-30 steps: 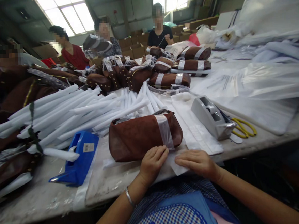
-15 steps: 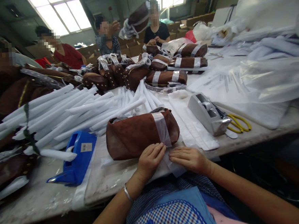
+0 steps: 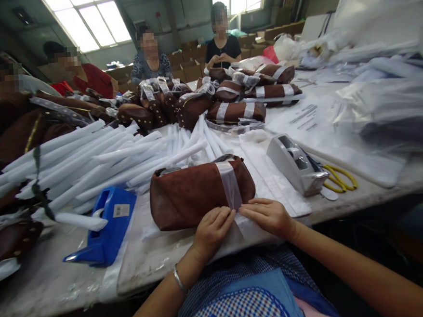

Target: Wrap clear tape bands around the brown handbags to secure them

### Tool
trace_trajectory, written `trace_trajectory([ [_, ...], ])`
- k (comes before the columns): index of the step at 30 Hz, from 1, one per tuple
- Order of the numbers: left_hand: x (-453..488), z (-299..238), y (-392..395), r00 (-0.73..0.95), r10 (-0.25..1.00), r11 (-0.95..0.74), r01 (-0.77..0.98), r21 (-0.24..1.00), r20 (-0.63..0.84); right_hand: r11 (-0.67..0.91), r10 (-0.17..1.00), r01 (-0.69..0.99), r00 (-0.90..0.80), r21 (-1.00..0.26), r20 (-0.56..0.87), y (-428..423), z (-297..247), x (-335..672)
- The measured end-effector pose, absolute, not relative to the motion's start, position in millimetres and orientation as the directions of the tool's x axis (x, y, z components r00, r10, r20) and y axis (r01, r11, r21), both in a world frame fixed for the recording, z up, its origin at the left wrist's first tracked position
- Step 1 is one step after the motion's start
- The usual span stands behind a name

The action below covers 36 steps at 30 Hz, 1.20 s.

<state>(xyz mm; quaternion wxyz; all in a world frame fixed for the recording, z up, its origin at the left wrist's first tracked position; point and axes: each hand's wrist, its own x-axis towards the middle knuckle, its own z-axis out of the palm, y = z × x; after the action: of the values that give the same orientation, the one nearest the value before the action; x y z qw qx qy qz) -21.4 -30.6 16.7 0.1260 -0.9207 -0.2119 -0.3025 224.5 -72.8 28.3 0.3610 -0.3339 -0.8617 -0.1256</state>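
Observation:
A brown handbag [image 3: 188, 194] lies on its side on the table in front of me. Around its right part runs a translucent white strip [image 3: 229, 182], whose lower end hangs over the bag's near edge. My left hand [image 3: 213, 230] pinches the strip at that edge, fingers close together. Just to the right, my right hand [image 3: 268, 216] has its fingertips on the same strip, nearly touching the left ones. What lies under the fingertips is hidden. A grey tape dispenser [image 3: 294, 164] stands right of the bag; a blue tape dispenser [image 3: 109, 228] lies to the left.
Many white paper rolls [image 3: 88, 160] are heaped behind the blue dispenser. Yellow-handled scissors [image 3: 339, 177] lie beside the grey one. Farther back are piled brown bags [image 3: 237, 111] with strips around them. Clear plastic sheets [image 3: 385, 103] cover the right side. Several people sit across the table.
My right hand has moved up and left, closer to my left hand and the bag's edge. A brown bag that was in the air is now down among the piled bags. Plastic at the right has shifted.

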Motion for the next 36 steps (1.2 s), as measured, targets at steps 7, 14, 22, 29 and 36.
trace_trajectory([
  [7,-2.2,27.9,-36.5,0.606,0.507,-0.801,0.593,0.076,0.613,0.688,0.566,0.716,-0.430,-0.117,0.704,-68.4,33.7,219.3],
  [14,7.5,33.8,-38.8,0.504,0.588,-0.731,0.666,0.149,0.633,0.614,0.635,0.773,-0.365,-0.158,0.681,-64.1,38.8,214.7],
  [22,13.0,31.2,-33.9,0.406,0.677,-0.632,0.748,0.204,0.614,0.389,0.809,0.905,-0.246,-0.171,0.534,-60.5,47.9,197.5],
  [29,17.0,30.5,-32.0,0.367,0.725,-0.552,0.816,0.173,0.583,0.123,0.940,0.960,-0.031,-0.252,0.339,-50.8,65.5,185.7],
  [36,20.8,29.1,-32.4,0.307,0.752,-0.504,0.838,0.209,0.583,0.002,0.970,0.963,0.064,-0.270,0.235,-42.0,77.7,182.0],
])
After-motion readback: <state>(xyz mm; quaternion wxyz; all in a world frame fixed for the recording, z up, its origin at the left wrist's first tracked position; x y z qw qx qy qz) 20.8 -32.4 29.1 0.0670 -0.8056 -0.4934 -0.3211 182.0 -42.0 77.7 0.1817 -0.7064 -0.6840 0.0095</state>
